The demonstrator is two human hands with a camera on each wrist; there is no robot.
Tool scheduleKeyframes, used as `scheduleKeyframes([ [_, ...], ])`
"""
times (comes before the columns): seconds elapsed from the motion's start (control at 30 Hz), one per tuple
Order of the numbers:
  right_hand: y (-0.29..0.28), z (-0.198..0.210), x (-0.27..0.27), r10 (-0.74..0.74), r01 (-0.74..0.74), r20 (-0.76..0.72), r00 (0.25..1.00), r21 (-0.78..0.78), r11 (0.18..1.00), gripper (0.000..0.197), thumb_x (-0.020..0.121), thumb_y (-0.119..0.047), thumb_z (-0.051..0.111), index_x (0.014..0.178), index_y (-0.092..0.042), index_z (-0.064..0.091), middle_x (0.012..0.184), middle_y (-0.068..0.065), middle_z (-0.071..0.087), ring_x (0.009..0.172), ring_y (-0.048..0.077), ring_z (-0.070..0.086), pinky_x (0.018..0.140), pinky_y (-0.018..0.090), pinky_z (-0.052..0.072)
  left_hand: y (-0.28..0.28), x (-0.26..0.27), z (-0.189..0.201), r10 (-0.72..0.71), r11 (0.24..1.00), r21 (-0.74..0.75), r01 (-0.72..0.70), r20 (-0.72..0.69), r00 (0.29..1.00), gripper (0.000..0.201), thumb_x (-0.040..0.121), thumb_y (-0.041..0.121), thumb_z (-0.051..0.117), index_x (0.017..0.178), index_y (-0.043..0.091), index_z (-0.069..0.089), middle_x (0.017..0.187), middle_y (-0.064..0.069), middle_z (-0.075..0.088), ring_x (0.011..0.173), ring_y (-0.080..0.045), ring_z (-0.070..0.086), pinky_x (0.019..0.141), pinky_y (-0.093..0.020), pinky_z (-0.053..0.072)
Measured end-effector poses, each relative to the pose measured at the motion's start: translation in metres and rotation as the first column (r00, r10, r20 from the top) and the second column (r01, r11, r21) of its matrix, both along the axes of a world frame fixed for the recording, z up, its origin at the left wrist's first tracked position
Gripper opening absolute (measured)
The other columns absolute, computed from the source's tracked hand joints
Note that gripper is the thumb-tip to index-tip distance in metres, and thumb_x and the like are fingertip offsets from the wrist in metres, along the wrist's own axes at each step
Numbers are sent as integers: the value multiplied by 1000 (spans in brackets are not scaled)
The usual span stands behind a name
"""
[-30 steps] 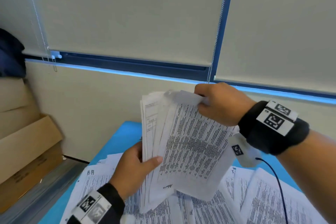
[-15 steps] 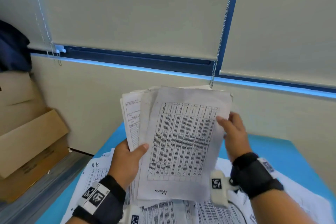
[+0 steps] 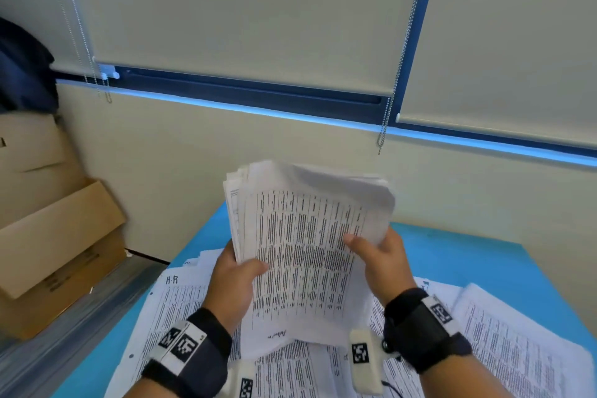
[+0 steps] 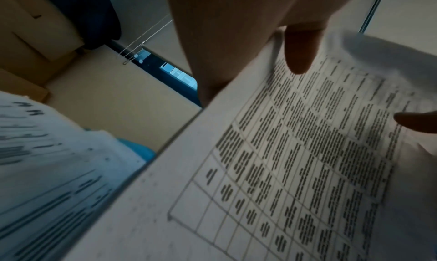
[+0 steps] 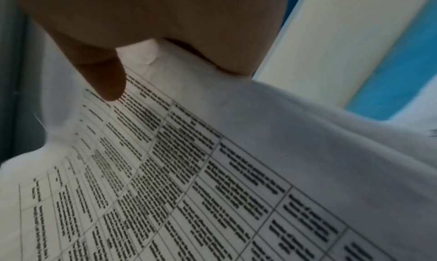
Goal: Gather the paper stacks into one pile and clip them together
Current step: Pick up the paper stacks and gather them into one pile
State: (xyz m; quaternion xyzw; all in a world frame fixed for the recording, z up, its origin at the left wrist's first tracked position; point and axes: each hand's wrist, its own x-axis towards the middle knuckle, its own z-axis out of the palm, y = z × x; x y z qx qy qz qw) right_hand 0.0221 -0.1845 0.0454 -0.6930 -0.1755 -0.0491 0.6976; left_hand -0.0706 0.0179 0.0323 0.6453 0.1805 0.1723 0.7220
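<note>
Both hands hold one upright stack of printed sheets [image 3: 303, 245] above the blue table [image 3: 478, 268]. My left hand [image 3: 234, 281] grips its left edge, thumb across the front page. My right hand [image 3: 378, 255] grips the right edge, thumb on the front and fingers behind. The stack's top curls away from me. The left wrist view has the front page [image 4: 295, 162] with my left thumb [image 4: 300, 50] on it. In the right wrist view my right thumb [image 5: 104, 78] presses the same page [image 5: 189, 171]. More printed sheets [image 3: 517, 349] lie spread over the table below. No clip is visible.
Cardboard boxes [image 3: 55, 236] stand on the floor at the left, with dark fabric [image 3: 22, 68] above them. A wall with lowered blinds and hanging bead chains [image 3: 397, 74] lies straight ahead. Bare blue table shows at the far right.
My right hand has come down from the stack's top edge to its right edge. The fanned sheets have been squared closer together, and the stack has dropped lower toward the table.
</note>
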Motion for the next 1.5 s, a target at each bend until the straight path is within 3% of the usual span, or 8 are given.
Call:
scheduleKeyframes([
  [0.17,9,-24,-7,-25,25,-1,1000,-66,997,22,84,-17,64,106,-19,67,95,0,74,87,11,69,75,29,54,-5,0,-9,-8,993,117,11,-20,1000,36,94,2,57,113,33,61,111,6,70,107,-16,64,100,-42,49],
  [0.3,12,-7,-7,-14,13,56,998,25,1000,19,85,-11,64,102,-18,67,93,-5,75,84,10,71,69,21,56,-1,0,4,1,982,190,-19,94,996,38,93,0,58,108,34,62,101,8,72,90,-1,68,78,-23,49],
  [0.5,9,-35,-12,-8,7,-36,999,-42,999,31,68,-16,56,98,-14,66,87,8,72,79,18,69,66,32,58,2,-5,-24,33,999,-33,-32,16,999,42,89,-13,49,105,22,65,94,-2,75,95,-25,68,82,-41,52],
  [0.7,9,-57,-16,-32,13,-109,994,-175,984,19,65,-15,54,81,-6,61,70,3,60,68,20,60,66,51,53,-2,-4,-40,-46,971,232,62,-73,996,31,95,14,62,98,44,54,102,15,64,99,-10,59,98,-37,43],
  [0.87,9,-49,-9,31,-50,-121,992,-159,986,29,63,-12,52,87,-18,66,73,-8,71,69,6,67,58,23,53,6,7,-37,-45,969,239,61,-73,996,22,99,19,56,116,33,58,110,12,67,107,-15,61,103,-40,44],
  [1.2,-13,-59,21,109,-182,-212,971,-365,913,14,70,-4,52,77,-16,55,79,3,58,69,18,51,63,32,44,52,13,-79,78,983,-148,-105,-179,981,17,97,12,58,111,14,68,112,-13,73,105,-34,67,103,-56,45],
  [1.37,-38,-75,53,-85,-56,-156,984,-728,683,21,86,-1,48,83,-21,53,87,1,58,61,13,49,53,21,43,67,4,-106,56,910,-387,-147,-235,970,26,97,7,55,123,6,63,113,-20,70,104,-38,65,92,-53,51],
  [1.5,-37,-81,74,-59,-115,-153,986,-902,417,16,89,-10,52,97,-24,52,110,0,57,83,15,55,70,21,43,72,2,-114,38,855,-497,-151,-230,972,23,97,7,55,118,9,62,113,-18,69,105,-38,63,83,-46,50],
])
